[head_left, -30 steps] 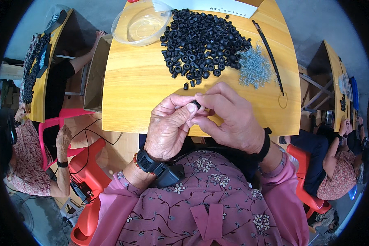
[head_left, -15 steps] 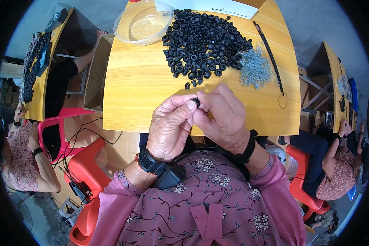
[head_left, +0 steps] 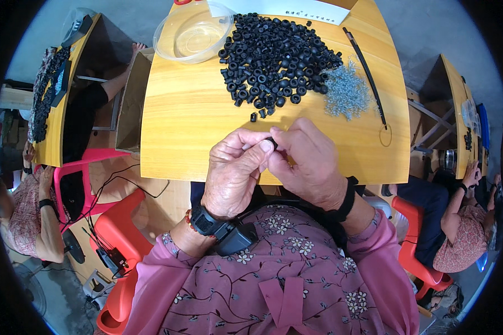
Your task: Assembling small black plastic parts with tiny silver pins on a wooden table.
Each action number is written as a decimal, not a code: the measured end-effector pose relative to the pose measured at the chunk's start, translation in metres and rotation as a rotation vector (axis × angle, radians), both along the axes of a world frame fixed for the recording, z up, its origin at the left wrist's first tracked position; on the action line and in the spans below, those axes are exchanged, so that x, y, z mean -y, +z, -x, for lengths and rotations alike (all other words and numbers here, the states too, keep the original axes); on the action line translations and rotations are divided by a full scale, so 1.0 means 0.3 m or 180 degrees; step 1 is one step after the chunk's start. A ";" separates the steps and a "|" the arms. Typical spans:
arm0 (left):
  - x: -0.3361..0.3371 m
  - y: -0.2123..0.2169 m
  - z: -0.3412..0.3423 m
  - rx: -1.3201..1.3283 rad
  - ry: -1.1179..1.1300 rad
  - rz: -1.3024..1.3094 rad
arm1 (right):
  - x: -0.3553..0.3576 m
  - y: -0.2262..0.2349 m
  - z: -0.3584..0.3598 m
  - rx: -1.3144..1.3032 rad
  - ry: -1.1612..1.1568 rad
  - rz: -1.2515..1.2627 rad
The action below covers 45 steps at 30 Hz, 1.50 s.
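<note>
My left hand and my right hand meet above the near edge of the wooden table. Between their fingertips is a small black rubber part, mostly covered by the thumbs and fingers. The left thumb and forefinger pinch it, and the right fingers close on its other side. Beyond the hands lies a large heap of black rubber parts, with a couple of loose pieces at its near side. Right of the heap is a pile of tiny clear bluish pieces.
A clear round plastic bowl stands at the far left of the table, beside a white box. A thin black rod with a loop lies at the right. Co-workers sit at tables on both sides. A cardboard box adjoins the table's left edge.
Both hands stay together on the small black part; the fingers have shifted slightly around it, and the part has turned a little. The view has moved very slightly.
</note>
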State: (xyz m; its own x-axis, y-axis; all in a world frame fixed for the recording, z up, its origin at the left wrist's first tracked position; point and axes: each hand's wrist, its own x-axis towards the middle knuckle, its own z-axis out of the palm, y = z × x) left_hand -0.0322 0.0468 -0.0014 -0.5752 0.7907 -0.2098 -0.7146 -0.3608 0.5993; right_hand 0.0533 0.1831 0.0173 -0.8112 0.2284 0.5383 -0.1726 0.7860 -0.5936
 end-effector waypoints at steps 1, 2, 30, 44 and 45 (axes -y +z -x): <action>0.001 0.012 0.006 0.0026 -0.0105 0.0054 | -0.005 0.000 -0.006 0.0039 -0.0003 0.0167; 0.000 0.028 0.014 0.0177 -0.0143 0.0043 | -0.009 0.001 -0.011 0.0079 -0.0006 0.0335; -0.012 -0.009 -0.007 -0.0519 0.0101 0.0215 | -0.005 0.053 -0.021 0.0591 0.0252 0.0484; 0.004 -0.026 0.022 -0.0237 -0.0291 -0.0111 | -0.070 0.041 -0.006 0.0691 0.0882 0.2730; 0.003 -0.030 0.021 -0.0320 -0.0277 -0.0100 | -0.070 0.039 -0.006 0.0671 0.0843 0.2763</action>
